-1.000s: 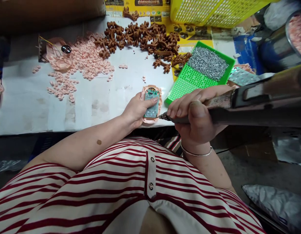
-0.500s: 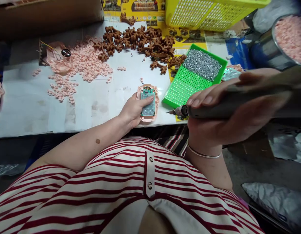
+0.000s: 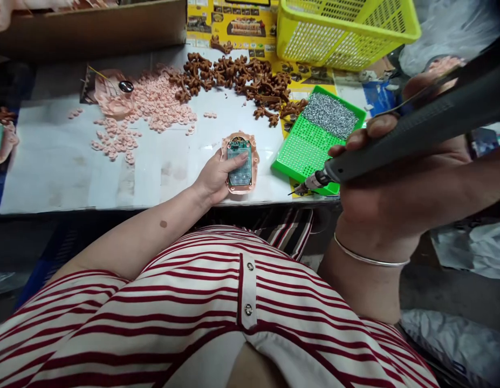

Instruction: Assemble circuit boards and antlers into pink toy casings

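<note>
My left hand (image 3: 218, 175) grips a pink plastic casing (image 3: 254, 164) near the table's front edge, its thumb lying across the green circuit board (image 3: 240, 175) fitted inside. Wrapped in my right hand (image 3: 395, 199) is a grey electric screwdriver (image 3: 395, 140), tilted with its thin bit pointing left and down. The bit's tip is beside the near corner of a green perforated tray (image 3: 286, 161), apart from the casing. Small silver screws (image 3: 330, 114) fill the far part of that tray.
Small pink plastic pieces (image 3: 161, 102) lie heaped at the left, with brown branch-shaped parts (image 3: 237, 75) behind. A yellow basket (image 3: 314, 46) stands at the back, a cardboard box (image 3: 100, 29) at the back left. Another pink casing with a board (image 3: 7, 143) sits at the far left edge.
My right hand and the screwdriver have moved right, and the tool is tilted more steeply. The left hand still holds the casing. The view has shifted slightly.
</note>
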A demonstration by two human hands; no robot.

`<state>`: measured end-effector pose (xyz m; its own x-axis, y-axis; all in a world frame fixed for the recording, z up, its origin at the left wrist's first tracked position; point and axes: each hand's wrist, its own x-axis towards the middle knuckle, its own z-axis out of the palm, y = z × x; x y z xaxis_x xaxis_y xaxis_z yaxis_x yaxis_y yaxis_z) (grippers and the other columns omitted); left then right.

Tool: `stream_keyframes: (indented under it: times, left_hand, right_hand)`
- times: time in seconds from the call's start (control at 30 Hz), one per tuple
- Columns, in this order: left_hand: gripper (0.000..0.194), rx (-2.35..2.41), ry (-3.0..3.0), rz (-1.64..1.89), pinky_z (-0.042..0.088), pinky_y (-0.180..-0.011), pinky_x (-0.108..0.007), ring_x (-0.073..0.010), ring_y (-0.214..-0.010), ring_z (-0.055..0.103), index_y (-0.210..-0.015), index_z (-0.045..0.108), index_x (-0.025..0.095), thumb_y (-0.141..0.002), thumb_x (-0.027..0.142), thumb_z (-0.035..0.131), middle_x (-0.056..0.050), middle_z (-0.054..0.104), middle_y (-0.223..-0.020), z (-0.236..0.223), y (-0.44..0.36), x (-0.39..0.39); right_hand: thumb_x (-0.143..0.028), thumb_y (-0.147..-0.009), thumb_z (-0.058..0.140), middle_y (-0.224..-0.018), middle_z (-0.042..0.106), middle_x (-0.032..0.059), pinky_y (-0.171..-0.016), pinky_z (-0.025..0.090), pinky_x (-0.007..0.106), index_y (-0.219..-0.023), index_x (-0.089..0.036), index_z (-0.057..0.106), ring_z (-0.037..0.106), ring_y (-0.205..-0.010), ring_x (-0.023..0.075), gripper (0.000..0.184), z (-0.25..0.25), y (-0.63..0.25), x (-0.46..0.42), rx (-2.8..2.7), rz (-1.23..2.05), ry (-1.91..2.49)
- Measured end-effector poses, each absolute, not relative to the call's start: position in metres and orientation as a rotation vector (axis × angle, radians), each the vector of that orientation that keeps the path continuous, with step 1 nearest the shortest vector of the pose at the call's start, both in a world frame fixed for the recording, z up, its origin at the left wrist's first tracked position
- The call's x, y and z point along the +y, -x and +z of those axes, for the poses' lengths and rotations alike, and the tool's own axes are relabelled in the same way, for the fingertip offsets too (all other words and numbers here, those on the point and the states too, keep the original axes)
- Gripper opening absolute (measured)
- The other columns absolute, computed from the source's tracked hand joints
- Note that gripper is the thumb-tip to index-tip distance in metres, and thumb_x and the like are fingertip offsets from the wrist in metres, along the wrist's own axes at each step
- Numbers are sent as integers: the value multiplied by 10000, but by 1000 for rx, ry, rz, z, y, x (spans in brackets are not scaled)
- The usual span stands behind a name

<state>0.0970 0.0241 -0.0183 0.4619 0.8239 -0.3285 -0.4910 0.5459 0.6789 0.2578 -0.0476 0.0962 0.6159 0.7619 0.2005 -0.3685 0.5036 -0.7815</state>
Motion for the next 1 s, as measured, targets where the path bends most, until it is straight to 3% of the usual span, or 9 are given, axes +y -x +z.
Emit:
stream_keyframes:
  times: [0.07,0.13,0.2,0.23,0.33,0.43,0.6,0.83,1.0]
  left_hand:
    - [371,713,-528,870,550,-924,-373,-175,-804,696,-984,656,159,-667,186,848,-27,715,-823,-19,-99,24]
    - [343,737,-524,894,553,-906,-377,-168,-774,687,-979,644,159,-685,169,820,-24,712,-819,-20,-102,24]
    - [324,768,-523,932,553,-890,-384,-166,-748,677,-964,629,159,-689,150,801,-20,706,-804,-22,-105,23]
    - [317,784,-523,953,553,-887,-387,-166,-742,674,-953,623,159,-688,144,797,-18,702,-796,-23,-107,23]
    - [305,813,-530,987,552,-890,-390,-168,-749,671,-936,615,159,-690,145,793,-18,699,-798,-26,-111,23]
    - [284,807,-540,988,554,-875,-384,-166,-750,669,-943,612,159,-712,148,778,-22,700,-809,-27,-111,21]
    - [258,791,-538,1004,557,-832,-356,-155,-729,665,-948,593,152,-742,116,743,-12,691,-783,-25,-111,21]
    - [264,793,-543,1000,564,-805,-329,-145,-715,666,-954,585,156,-744,104,738,3,687,-764,-24,-112,21]
    - [284,792,-535,1017,568,-782,-319,-143,-711,668,-970,582,156,-743,104,746,-1,688,-773,-26,-112,21]
  right_hand:
    - [-625,-924,413,-882,690,-27,-425,503,230,-833,-195,715,635,-540,81,533,87,-252,-44,-713,683,793]
    - [-726,-716,661,-799,687,-44,-412,504,231,-806,-217,726,623,-510,87,521,76,-246,-42,-813,673,788]
    - [-745,-588,777,-614,614,-66,-386,484,232,-834,-233,738,562,-434,91,570,63,-238,-43,-892,622,785]
    - [-720,-600,800,-544,562,-78,-378,474,233,-849,-240,740,529,-405,92,545,57,-233,-43,-924,600,773]
    - [-581,-746,785,-521,514,-79,-379,472,239,-825,-260,725,510,-400,102,336,41,-222,-41,-973,540,702]
    - [-568,-815,726,-534,511,-67,-379,465,235,-830,-262,719,526,-408,108,306,32,-218,-35,-987,477,659]
    - [-647,-794,715,-523,444,-80,-361,428,250,-793,-281,649,471,-373,105,372,27,-218,-26,-975,425,735]
    - [-593,-887,630,-510,456,-79,-375,411,238,-841,-291,656,472,-380,97,307,22,-215,-22,-994,389,720]
    - [-635,-844,661,-502,448,-86,-357,394,252,-823,-291,631,465,-368,108,346,24,-214,-21,-984,379,749]
